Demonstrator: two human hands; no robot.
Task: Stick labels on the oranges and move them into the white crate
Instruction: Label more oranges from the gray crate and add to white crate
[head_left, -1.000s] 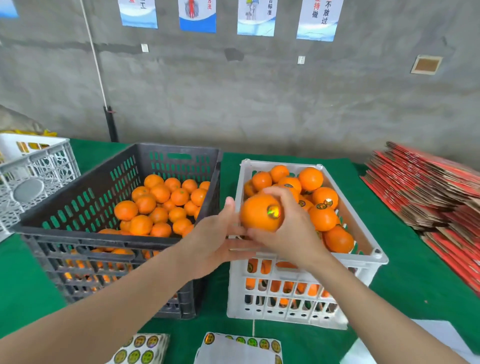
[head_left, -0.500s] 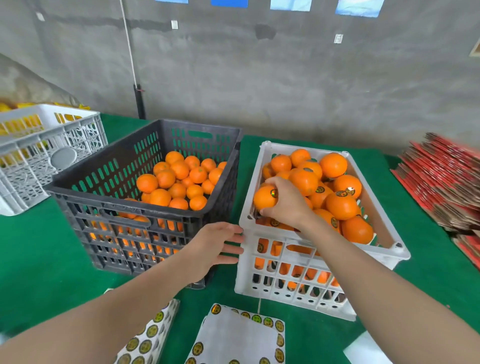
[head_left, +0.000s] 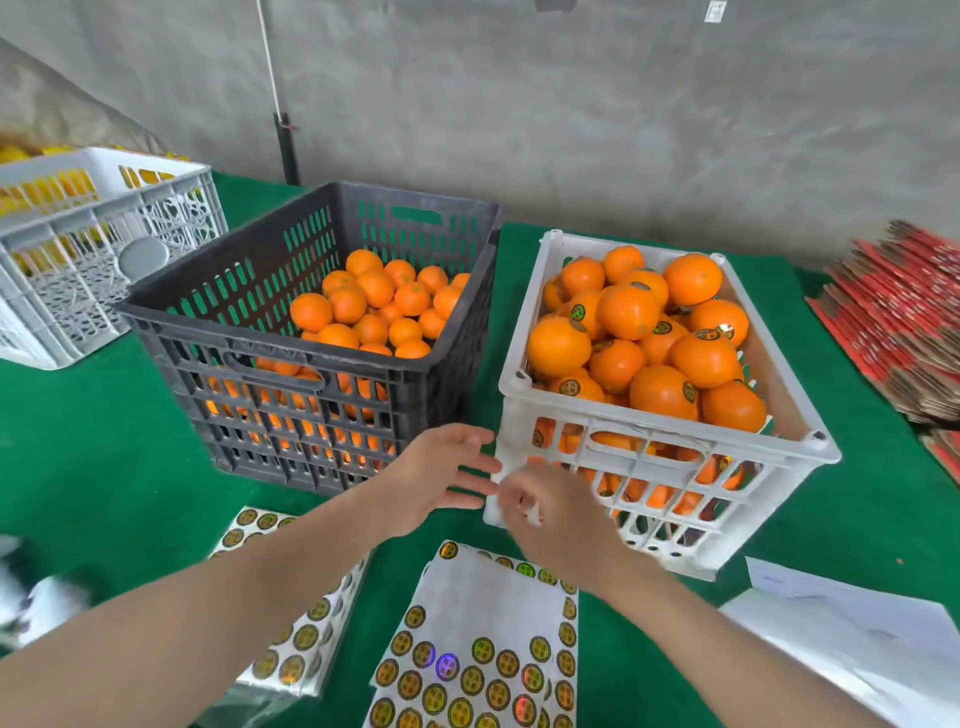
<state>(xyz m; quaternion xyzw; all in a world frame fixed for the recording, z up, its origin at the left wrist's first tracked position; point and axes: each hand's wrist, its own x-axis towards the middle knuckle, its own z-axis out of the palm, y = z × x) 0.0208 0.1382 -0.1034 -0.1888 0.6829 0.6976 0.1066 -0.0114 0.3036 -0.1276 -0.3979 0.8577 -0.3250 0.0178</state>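
Note:
The white crate (head_left: 670, 415) on the right is heaped with labelled oranges (head_left: 628, 312). Beside it on the left, a black crate (head_left: 291, 358) holds unlabelled oranges (head_left: 374, 312). A sheet of round gold labels (head_left: 467, 660) lies on the green cloth at the near edge, with a second sheet (head_left: 306, 639) partly under my left forearm. My left hand (head_left: 431, 478) hovers with relaxed fingers in front of the gap between the crates. My right hand (head_left: 550, 514) is loosely curled, empty, low in front of the white crate's near left corner, above the label sheet.
Another white crate (head_left: 104, 249) with yellow contents stands at the far left. Red flattened cartons (head_left: 904, 327) are stacked at the right. White paper sheets (head_left: 852, 639) lie at the near right. A grey concrete wall runs behind the table.
My right hand has left the labelled orange in the white crate and come down toward the label sheet. My left hand stayed between the crates. My view tilted lower.

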